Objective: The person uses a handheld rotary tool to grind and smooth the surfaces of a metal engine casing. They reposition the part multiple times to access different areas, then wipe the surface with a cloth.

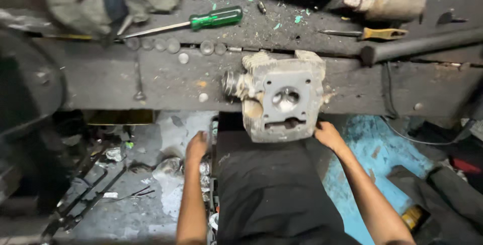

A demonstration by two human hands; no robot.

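A grimy grey metal engine cylinder head (282, 96) rests on the front edge of a dark, dirty workbench (126, 76), overhanging it toward me. My right hand (327, 135) touches its lower right corner with curled fingers. My left hand (196, 146) hangs below the bench edge to the left of the part, fingers curled, with nothing visibly in it. A black garment (271, 189) covers my lap between the arms.
A green-handled screwdriver (201, 20) lies at the back of the bench, a yellow-handled tool (375, 33) and a dusty cylindrical part (395, 2) at back right. Small round washers (173, 45) line the bench. Metal scrap (85, 189) litters the floor at left; blue floor (382, 149) at right.
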